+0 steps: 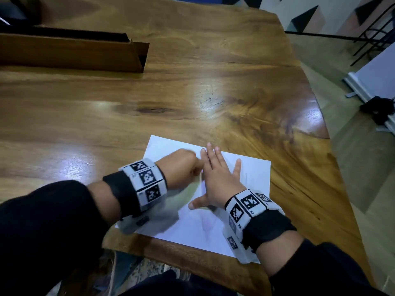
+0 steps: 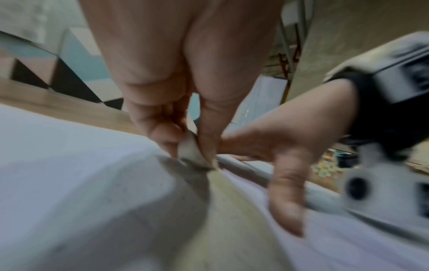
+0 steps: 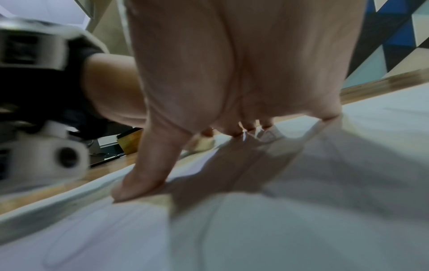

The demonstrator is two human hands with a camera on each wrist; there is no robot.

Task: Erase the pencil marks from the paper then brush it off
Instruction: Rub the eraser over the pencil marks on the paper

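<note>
A white sheet of paper (image 1: 215, 223) lies on the wooden table (image 1: 192, 82) near its front edge. My right hand (image 1: 215, 180) lies flat on the sheet with fingers spread and presses it down. Just left of it, my left hand (image 1: 183, 167) is curled and blurred. In the left wrist view its thumb and fingers pinch a small whitish eraser (image 2: 194, 152) whose lower end touches the paper (image 2: 69, 183). The right wrist view shows the right thumb (image 3: 144, 176) and fingertips on the paper (image 3: 301, 220), with the eraser (image 3: 202, 144) beyond them. Pencil marks are too faint to make out.
A long wooden box (image 1: 74, 52) lies at the table's back left. The table's curved right edge (image 1: 324, 133) drops to a floor with a black metal stand (image 1: 372, 35) and white equipment (image 1: 376, 86). Both wrists carry black-and-white marker bands.
</note>
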